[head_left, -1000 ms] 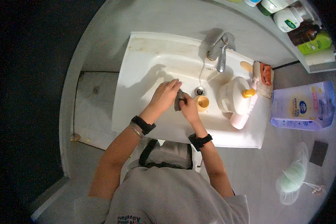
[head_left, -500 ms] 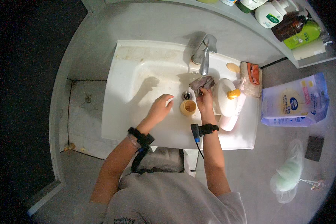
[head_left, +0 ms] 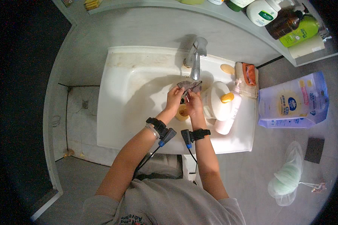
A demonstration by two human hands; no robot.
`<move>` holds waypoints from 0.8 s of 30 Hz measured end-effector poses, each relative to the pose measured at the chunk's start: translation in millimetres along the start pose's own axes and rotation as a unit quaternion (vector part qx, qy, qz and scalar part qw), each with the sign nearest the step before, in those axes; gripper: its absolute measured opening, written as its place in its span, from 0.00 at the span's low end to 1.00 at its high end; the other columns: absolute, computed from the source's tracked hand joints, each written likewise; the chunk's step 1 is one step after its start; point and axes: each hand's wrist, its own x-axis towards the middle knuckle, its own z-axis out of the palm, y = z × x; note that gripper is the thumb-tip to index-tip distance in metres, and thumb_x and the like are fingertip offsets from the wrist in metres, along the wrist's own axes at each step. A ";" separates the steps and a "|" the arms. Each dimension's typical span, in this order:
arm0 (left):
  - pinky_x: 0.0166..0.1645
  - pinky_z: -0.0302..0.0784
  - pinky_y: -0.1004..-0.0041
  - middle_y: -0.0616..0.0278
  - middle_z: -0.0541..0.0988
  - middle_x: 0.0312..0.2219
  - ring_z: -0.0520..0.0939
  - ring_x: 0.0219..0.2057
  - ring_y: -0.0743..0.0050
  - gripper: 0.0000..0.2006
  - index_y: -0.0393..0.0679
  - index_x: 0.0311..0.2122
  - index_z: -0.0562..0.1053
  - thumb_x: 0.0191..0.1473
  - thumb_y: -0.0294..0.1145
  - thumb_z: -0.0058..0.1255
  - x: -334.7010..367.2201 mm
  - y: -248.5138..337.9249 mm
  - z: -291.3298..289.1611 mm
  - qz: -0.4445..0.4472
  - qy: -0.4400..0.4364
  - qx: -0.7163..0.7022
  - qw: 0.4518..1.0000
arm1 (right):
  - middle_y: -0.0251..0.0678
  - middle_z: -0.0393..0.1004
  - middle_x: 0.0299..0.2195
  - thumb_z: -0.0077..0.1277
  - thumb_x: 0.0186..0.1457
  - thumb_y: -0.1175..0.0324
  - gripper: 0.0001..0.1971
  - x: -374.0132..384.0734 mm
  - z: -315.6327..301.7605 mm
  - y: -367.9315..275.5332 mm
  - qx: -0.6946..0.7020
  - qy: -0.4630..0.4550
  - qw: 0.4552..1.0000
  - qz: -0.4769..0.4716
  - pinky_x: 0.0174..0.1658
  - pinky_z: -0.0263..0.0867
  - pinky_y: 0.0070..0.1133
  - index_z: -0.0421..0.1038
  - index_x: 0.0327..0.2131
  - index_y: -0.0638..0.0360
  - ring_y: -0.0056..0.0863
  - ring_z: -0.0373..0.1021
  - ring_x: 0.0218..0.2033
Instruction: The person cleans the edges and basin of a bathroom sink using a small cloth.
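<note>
Over the sink basin, my left hand (head_left: 173, 99) and my right hand (head_left: 194, 105) pinch a wet-looking grey-brown cloth (head_left: 190, 86) between them. The cloth hangs just below the spout of the chrome faucet (head_left: 195, 62); I see no clear stream of water. Under my hands stands a small round tan cup (head_left: 181, 113), partly covered by them. Close on the right of my right hand is a big white bottle (head_left: 215, 101) with an orange cap. A slim pale pink pump bottle (head_left: 229, 116) leans beside it. My fingertips are partly hidden by the cloth.
The white sink (head_left: 112, 123) has a tan soap bar (head_left: 227, 69) and a folded orange cloth (head_left: 249, 74) at its back right. A purple wipes pack (head_left: 293, 101) and a green mesh bath sponge (head_left: 287, 178) hang at right. Toiletry bottles line the shelf (head_left: 169, 5) above.
My left hand, empty and apart before, has moved right and now grips the cloth too. My right hand still holds it. The view has shifted slightly.
</note>
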 end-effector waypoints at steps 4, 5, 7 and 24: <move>0.40 0.67 0.71 0.65 0.71 0.33 0.72 0.35 0.75 0.07 0.43 0.35 0.66 0.52 0.33 0.41 12.5 -2.4 3.0 0.042 -0.001 -0.036 0.998 | 0.28 0.68 0.29 0.45 0.50 0.64 0.08 -4.0 -2.2 -5.0 0.057 -0.035 0.997 0.046 0.26 0.59 0.17 0.64 0.33 0.54 0.19 0.63 0.27; 0.40 0.68 0.69 0.64 0.70 0.34 0.72 0.36 0.74 0.07 0.43 0.36 0.66 0.52 0.32 0.41 11.1 -0.6 2.1 0.013 0.000 -0.070 0.997 | 0.29 0.68 0.30 0.43 0.51 0.62 0.10 -9.7 0.7 -9.1 0.084 -0.035 0.993 0.077 0.27 0.60 0.17 0.64 0.35 0.55 0.20 0.64 0.28; 0.41 0.70 0.66 0.63 0.70 0.35 0.72 0.38 0.71 0.08 0.42 0.38 0.65 0.51 0.31 0.40 -1.8 28.0 9.7 -0.045 -0.005 -0.136 0.990 | 0.32 0.69 0.31 0.40 0.53 0.58 0.14 -14.0 4.5 -16.2 0.112 -0.019 0.987 0.114 0.29 0.61 0.18 0.64 0.37 0.57 0.23 0.65 0.30; 0.47 0.67 0.61 0.61 0.69 0.41 0.70 0.43 0.68 0.14 0.42 0.44 0.65 0.50 0.30 0.45 6.1 35.4 -26.6 -0.126 -0.034 -0.058 0.990 | 0.35 0.67 0.40 0.41 0.52 0.75 0.16 1.1 -6.8 -30.5 -0.013 -0.057 0.998 0.017 0.41 0.64 0.20 0.61 0.46 0.60 0.24 0.65 0.40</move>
